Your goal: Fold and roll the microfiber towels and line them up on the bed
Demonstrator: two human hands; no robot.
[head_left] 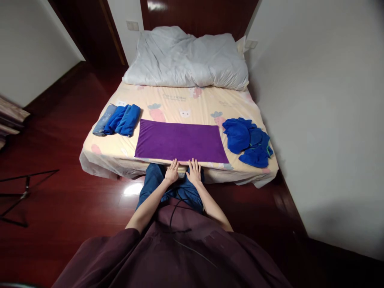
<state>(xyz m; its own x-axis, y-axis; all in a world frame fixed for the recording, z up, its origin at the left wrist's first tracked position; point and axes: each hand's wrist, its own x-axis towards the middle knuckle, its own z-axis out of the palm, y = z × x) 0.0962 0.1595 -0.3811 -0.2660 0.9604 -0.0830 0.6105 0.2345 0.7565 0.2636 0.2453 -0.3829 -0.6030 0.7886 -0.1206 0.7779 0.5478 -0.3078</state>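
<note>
A purple cloth [181, 142] lies spread flat on the bed, its long near side along the mattress edge. My left hand [172, 172] rests with fingers outstretched at the near edge of the cloth, left of its middle. Just to the right, my right hand [194, 171] has its fingers spread, with the fingertips at the same edge. Neither hand grips anything. Rolled blue cloths [128, 120] and a grey-blue roll [104, 120] sit side by side on the left of the bed. On the right lies a crumpled pile of blue cloths [249, 140].
A folded pale grey quilt [192, 60] lies across the far end of the patterned bed sheet [177, 105]. White wall [324, 120] stands close on the right. A black metal stand [27, 188] is on the dark red floor at left.
</note>
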